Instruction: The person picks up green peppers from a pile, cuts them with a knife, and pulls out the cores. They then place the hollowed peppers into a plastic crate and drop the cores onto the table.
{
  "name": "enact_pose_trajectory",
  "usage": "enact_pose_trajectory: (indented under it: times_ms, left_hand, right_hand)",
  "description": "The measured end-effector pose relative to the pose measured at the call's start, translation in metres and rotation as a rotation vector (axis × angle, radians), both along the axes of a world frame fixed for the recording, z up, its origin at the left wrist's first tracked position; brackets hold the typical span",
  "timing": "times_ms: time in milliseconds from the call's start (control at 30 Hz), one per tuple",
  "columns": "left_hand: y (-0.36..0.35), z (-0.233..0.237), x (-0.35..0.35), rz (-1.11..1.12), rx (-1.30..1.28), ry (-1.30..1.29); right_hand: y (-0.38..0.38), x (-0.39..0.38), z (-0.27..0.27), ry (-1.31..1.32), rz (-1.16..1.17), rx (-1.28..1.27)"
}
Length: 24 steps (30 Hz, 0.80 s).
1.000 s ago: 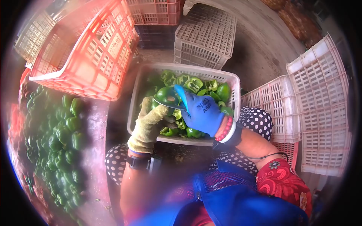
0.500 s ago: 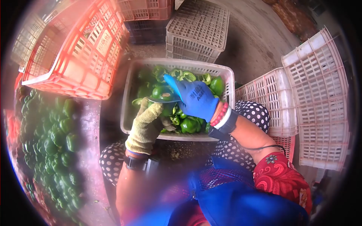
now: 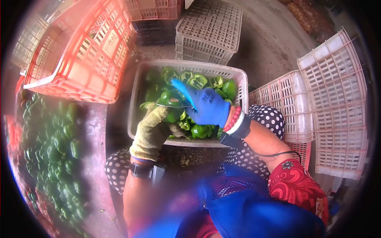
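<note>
Knife crosswise, pointing left

Hazy glare washes the orange crate (edges bow, blackened)

Centre: two gloved hands, one knife, one bead bracelet. Left and centre: peppers, too many to count.

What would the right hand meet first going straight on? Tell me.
Probably the green pepper held in the left hand, just ahead of the right hand; depth is unclear, so they may be touching.
</note>
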State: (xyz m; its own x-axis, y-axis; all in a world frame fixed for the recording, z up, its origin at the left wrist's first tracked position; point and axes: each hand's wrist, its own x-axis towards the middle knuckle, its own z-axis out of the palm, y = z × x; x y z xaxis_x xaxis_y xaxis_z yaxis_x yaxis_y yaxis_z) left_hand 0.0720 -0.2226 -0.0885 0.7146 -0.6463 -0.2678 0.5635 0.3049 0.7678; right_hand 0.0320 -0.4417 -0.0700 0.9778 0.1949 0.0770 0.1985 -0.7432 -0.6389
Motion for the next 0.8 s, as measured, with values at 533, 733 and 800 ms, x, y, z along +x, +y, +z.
enact_pose_trajectory:
  times_ms: [533, 733, 800]
  left_hand:
    - [0.003, 0.010, 0.010, -0.100, 0.063, -0.177]
    - [0.002, 0.011, 0.010, -0.125, 0.032, -0.118]
    - [0.002, 0.011, 0.009, -0.097, 0.027, -0.102]
  right_hand:
    - [-0.012, -0.002, 0.007, 0.245, 0.023, 0.313]
    - [-0.008, -0.002, -0.009, 0.070, 0.063, 0.279]
    - [-0.005, -0.002, 0.003, 0.102, 0.047, 0.292]
